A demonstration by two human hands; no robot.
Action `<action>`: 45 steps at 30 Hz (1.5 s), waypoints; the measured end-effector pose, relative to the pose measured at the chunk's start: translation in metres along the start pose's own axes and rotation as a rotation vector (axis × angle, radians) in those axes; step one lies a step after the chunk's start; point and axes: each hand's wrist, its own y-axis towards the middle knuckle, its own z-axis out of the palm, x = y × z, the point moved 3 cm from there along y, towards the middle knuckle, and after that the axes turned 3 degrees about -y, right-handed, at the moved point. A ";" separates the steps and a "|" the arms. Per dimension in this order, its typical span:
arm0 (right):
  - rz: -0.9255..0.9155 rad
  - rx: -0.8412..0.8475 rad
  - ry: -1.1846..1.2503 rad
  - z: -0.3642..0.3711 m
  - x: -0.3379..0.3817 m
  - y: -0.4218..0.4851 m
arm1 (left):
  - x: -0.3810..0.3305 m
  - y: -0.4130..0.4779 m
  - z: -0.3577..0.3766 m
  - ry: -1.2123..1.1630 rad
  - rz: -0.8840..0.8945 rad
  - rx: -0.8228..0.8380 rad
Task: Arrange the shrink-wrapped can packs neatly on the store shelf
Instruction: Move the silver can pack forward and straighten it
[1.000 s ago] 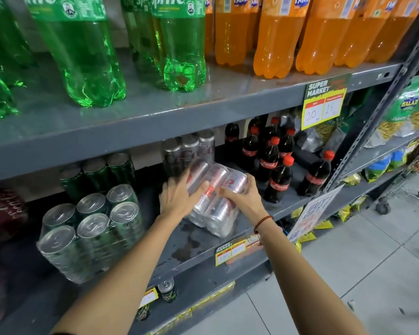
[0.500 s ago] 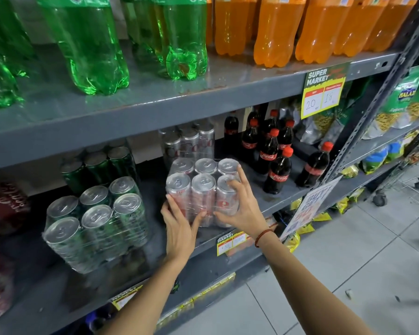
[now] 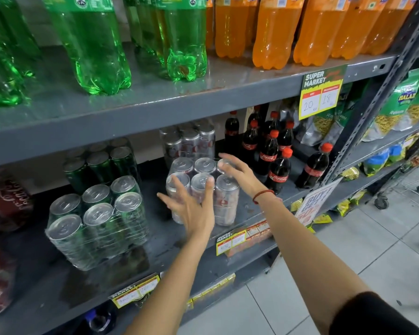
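Note:
A shrink-wrapped pack of silver cans [image 3: 225, 204] stands upright on the grey middle shelf [image 3: 169, 240], in front of a second silver pack [image 3: 189, 143]. My left hand [image 3: 191, 209] is spread flat against the pack's front, fingers apart, not gripping. Over the pack's top right corner my right hand [image 3: 240, 175] hovers with fingers splayed, barely touching the cans. To the left sits a pack of green cans [image 3: 97, 221], slightly tilted, with another green pack [image 3: 99, 163] behind it.
Small cola bottles [image 3: 273, 160] stand right of the silver packs. Red can packs [image 3: 5, 201] fill the far left. Large green [image 3: 94, 49] and orange bottles [image 3: 273, 32] line the shelf above. A price sign [image 3: 321, 93] hangs from its edge. Snack bags [image 3: 402, 105] are on the neighbouring rack.
The silver pack went from tilted in both hands to upright on the shelf. Both hands have loosened, fingers now spread; the right hand lifted from the pack's side to its top.

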 end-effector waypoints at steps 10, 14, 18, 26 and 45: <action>-0.024 -0.476 -0.034 0.021 -0.014 -0.047 | -0.012 0.098 0.006 0.164 0.105 0.377; 0.054 -0.711 -0.063 0.073 -0.001 -0.076 | -0.028 0.126 0.008 0.190 0.133 0.702; -0.004 -0.637 -0.131 0.102 0.005 -0.094 | -0.033 0.137 -0.003 0.338 0.167 0.793; -0.102 -0.472 -0.084 0.010 0.007 -0.028 | -0.009 0.032 -0.026 -0.082 0.262 -0.181; -0.059 0.094 -0.462 -0.030 -0.011 0.024 | -0.008 0.103 -0.030 0.408 0.282 0.483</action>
